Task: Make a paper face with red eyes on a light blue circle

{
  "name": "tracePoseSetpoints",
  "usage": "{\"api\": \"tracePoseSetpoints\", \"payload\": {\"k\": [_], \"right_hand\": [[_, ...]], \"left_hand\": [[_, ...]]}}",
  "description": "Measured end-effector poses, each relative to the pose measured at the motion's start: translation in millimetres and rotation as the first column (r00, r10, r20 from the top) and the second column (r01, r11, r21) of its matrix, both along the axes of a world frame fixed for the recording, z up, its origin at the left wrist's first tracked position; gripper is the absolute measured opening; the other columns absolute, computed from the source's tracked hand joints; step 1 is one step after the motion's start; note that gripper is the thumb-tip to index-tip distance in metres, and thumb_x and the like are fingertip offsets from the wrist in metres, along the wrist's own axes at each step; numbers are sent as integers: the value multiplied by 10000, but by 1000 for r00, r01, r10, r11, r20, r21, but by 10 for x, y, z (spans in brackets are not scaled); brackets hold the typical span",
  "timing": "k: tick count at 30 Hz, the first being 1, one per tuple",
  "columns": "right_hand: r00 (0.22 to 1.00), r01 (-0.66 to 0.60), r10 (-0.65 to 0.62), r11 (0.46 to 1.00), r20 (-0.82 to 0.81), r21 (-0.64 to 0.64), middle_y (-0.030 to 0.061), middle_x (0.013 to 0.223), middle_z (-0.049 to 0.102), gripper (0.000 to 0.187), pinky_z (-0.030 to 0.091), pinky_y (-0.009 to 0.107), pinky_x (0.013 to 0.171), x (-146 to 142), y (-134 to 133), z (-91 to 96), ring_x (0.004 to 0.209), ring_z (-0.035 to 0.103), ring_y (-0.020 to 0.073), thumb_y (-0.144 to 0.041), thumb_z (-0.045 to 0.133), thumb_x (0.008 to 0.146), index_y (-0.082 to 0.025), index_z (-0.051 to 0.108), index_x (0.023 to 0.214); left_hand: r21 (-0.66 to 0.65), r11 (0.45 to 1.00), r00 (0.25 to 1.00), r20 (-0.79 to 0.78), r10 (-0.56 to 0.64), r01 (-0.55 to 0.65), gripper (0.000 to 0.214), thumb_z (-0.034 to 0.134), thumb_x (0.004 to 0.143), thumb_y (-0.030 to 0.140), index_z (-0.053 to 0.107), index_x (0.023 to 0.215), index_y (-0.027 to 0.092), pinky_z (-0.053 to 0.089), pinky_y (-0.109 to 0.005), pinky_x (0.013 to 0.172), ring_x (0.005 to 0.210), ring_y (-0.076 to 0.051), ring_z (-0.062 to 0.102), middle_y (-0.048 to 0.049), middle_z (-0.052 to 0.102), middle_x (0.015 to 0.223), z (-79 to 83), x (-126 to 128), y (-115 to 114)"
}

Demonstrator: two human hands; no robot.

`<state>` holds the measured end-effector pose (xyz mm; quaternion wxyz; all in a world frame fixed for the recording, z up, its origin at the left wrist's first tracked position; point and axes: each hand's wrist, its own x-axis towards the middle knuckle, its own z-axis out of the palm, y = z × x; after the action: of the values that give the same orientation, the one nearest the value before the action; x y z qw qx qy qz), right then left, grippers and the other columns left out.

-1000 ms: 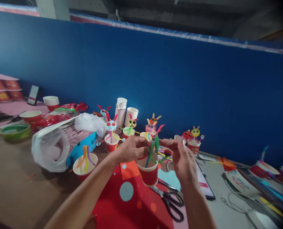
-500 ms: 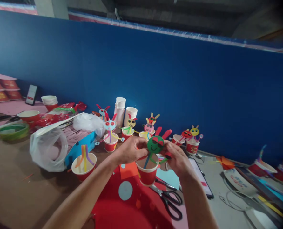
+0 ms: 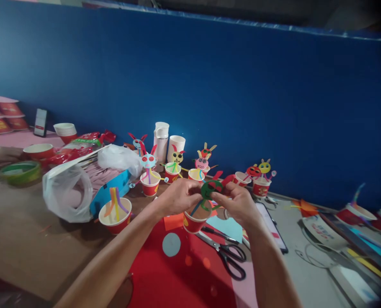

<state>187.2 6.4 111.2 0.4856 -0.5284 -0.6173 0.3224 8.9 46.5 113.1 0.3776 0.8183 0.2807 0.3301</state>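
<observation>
Pinching the green paper face (image 3: 211,188) from either side, left hand (image 3: 176,199) and right hand (image 3: 239,206) hold it above the red cup (image 3: 193,223), toward the table's (image 3: 33,256) far edge.

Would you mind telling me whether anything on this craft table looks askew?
Yes: the green paper face pinched between the left hand and right hand is tilted, unlike the upright faces behind it.

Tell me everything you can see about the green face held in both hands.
The face is a round green disc, seemingly paper, with dark red eye patches and two red ears on top. Thin blue and green stems run down from it into a red paper cup. The left hand and right hand pinch it from either side.
</observation>
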Motion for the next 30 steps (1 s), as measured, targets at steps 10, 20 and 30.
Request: {"api": "tracePoseSetpoints", "payload": {"k": [10, 20, 30], "right_hand": [[948, 66, -90, 994, 306, 85, 5, 646, 663, 276, 466, 289, 590, 15, -78, -17, 637, 618, 182, -385, 616, 725, -184, 669, 906], [930, 93, -123, 990, 347, 102, 9, 642, 653, 228, 460, 276, 566, 8, -78, -34, 606, 599, 166, -354, 586, 735, -176, 664, 855], [959, 60, -84, 993, 272, 98, 1, 685, 642, 222, 443, 265, 583, -38, -69, -32, 650, 578, 160, -365, 595, 735, -186, 634, 862]], "left_hand": [[71, 994, 993, -87, -74, 80, 221, 484, 742, 139, 660, 877, 137, 436, -244, 712, 754, -168, 582, -33, 663, 816, -14, -12, 10], [-143, 982, 987, -82, -136, 124, 203, 539, 712, 129, 661, 873, 115, 455, -223, 701, 779, -172, 609, -16, 657, 753, -1, -5, 47], [-183, 981, 997, -27, -67, 61, 167, 545, 717, 156, 673, 813, 108, 459, -222, 660, 743, -167, 610, -24, 672, 767, -56, 47, 71]]}}
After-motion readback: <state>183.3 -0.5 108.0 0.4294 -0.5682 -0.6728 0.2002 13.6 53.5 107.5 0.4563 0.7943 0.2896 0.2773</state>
